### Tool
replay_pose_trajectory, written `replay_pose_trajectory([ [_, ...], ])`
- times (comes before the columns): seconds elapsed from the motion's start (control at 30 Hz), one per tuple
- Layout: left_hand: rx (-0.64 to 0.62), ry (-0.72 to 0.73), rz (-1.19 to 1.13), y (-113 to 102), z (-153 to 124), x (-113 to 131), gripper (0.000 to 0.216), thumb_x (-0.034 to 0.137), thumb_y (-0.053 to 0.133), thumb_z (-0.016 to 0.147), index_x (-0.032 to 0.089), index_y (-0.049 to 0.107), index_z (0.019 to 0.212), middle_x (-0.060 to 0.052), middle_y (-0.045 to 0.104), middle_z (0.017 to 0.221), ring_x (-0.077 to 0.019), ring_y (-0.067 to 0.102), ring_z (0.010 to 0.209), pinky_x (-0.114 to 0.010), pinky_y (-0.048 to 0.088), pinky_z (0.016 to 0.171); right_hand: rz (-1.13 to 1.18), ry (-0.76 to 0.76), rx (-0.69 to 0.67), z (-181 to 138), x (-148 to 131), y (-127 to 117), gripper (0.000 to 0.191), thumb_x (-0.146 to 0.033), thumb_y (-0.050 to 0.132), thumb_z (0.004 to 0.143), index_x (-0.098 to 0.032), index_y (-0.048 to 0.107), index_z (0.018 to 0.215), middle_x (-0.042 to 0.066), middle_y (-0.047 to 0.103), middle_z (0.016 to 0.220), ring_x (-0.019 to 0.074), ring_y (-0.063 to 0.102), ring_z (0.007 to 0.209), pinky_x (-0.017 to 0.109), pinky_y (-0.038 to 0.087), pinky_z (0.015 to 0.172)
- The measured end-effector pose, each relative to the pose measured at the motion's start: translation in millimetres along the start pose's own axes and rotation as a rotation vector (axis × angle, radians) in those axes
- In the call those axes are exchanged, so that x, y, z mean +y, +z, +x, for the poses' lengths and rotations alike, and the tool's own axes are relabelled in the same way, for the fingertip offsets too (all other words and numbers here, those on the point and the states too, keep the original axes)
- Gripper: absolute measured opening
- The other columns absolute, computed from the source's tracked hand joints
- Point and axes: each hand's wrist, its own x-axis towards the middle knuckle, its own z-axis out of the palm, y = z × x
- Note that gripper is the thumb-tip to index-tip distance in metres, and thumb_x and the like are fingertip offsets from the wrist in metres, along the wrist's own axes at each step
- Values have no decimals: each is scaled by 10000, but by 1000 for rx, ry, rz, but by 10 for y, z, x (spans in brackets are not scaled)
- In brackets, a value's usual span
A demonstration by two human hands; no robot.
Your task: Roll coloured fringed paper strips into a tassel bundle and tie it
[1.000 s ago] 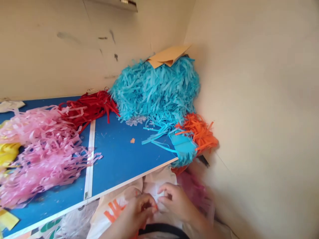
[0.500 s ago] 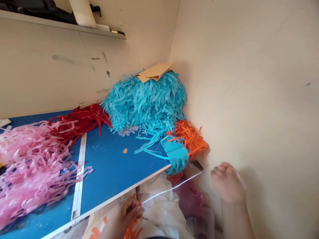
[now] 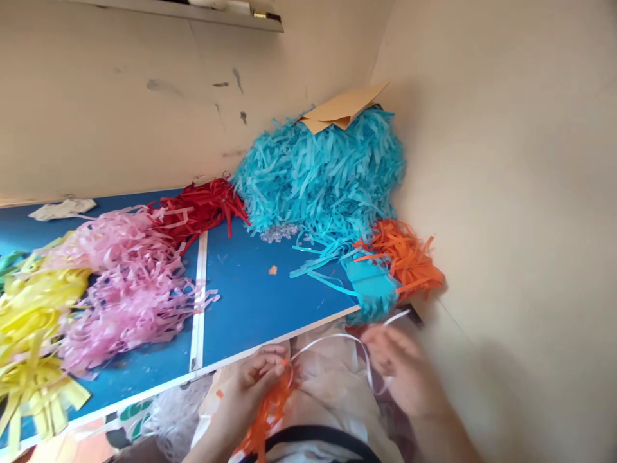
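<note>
My left hand [image 3: 253, 386] is closed in a pinch on a bunch of orange paper strips [image 3: 263, 418] that hang below the table edge. A thin white ribbon [image 3: 332, 337] runs in a loop from that pinch across to my right hand [image 3: 405, 370], which is blurred by motion with its fingers curled on the ribbon. Both hands are just below the front edge of the blue table [image 3: 250, 302], over white cloth in my lap.
Heaps of shredded paper lie on the table: turquoise [image 3: 322, 173] in the corner with a tan card [image 3: 342, 109] on top, orange [image 3: 405, 254], red [image 3: 202, 209], pink [image 3: 130, 276], yellow [image 3: 29, 315]. Walls close in behind and on the right.
My right hand, which had pulled the ribbon out taut to the right, has come back toward the left hand, so the ribbon now hangs in a slack loop. The view shifted left.
</note>
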Motion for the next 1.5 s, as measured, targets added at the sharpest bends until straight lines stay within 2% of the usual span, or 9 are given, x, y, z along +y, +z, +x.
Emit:
replay_pose_trajectory([
  [0.1, 27, -197, -472, 61, -29, -67, 315, 429, 852, 644, 166, 709, 743, -1, 642, 620, -123, 574, 550, -218, 453, 544, -424, -117, -133, -52, 177, 441, 397, -427, 533, 975, -183, 629, 677, -16, 472, 591, 128, 448, 569, 250, 340, 547],
  [0.23, 16, -235, -732, 143, -78, 7, 301, 311, 897, 621, 154, 665, 732, 13, 628, 604, -103, 577, 539, -197, 457, 537, -650, -244, -229, -87, 282, 790, 461, -321, 458, 998, -179, 447, 559, -42, 377, 536, 103, 370, 526, 255, 261, 539],
  [0.5, 0, -216, -838, 183, -118, 30, 266, 247, 880, 654, 160, 643, 739, 3, 646, 602, -111, 618, 568, -197, 495, 582, -647, -274, -266, -96, 225, 824, 368, -249, 454, 973, -186, 605, 644, -33, 495, 551, 105, 410, 520, 234, 298, 551],
  [0.77, -9, -245, -858, 182, -147, 33, 289, 261, 885, 649, 167, 633, 755, -3, 651, 608, -121, 616, 549, -215, 502, 555, -723, -282, -261, -115, 258, 804, 376, -222, 449, 964, -180, 475, 590, -43, 448, 542, 94, 413, 521, 236, 266, 537],
  [1.07, 30, -197, -607, 201, -122, 12, 352, 373, 911, 581, 158, 666, 715, 17, 644, 634, -89, 552, 544, -191, 441, 534, -875, -278, -348, -81, 319, 791, 325, -216, 447, 975, -199, 577, 678, 11, 596, 659, 146, 524, 613, 270, 296, 586],
  [1.17, 8, -110, -416, 190, -142, 6, 335, 421, 860, 639, 158, 700, 771, -20, 672, 706, -124, 584, 615, -217, 460, 576, -824, -161, -397, -70, 362, 764, 203, -245, 452, 979, -219, 652, 957, 39, 679, 837, 189, 613, 760, 275, 381, 671],
  [1.27, 48, 45, -186, 179, -160, 2, 263, 401, 784, 724, 163, 676, 754, -48, 682, 738, -166, 620, 689, -251, 492, 635, -695, -16, -415, -84, 389, 753, 285, -283, 458, 986, -237, 541, 1254, 51, 687, 1006, 208, 639, 916, 287, 438, 795],
  [1.4, 120, 141, -25, 191, -164, 0, 178, 309, 709, 768, 207, 563, 778, -18, 664, 727, -183, 649, 669, -276, 521, 627, -441, 59, -439, -95, 440, 806, 284, -393, 396, 1024, -248, 564, 1200, 44, 675, 1029, 190, 641, 920, 271, 477, 801],
  [1.5, 175, 183, 111, 222, -149, -60, 144, 241, 681, 750, 223, 546, 797, -13, 677, 734, -189, 667, 676, -281, 528, 627, -462, -61, -376, -74, 532, 866, 241, -372, 449, 1006, -220, 634, 1042, 48, 683, 953, 194, 642, 876, 274, 476, 769],
])
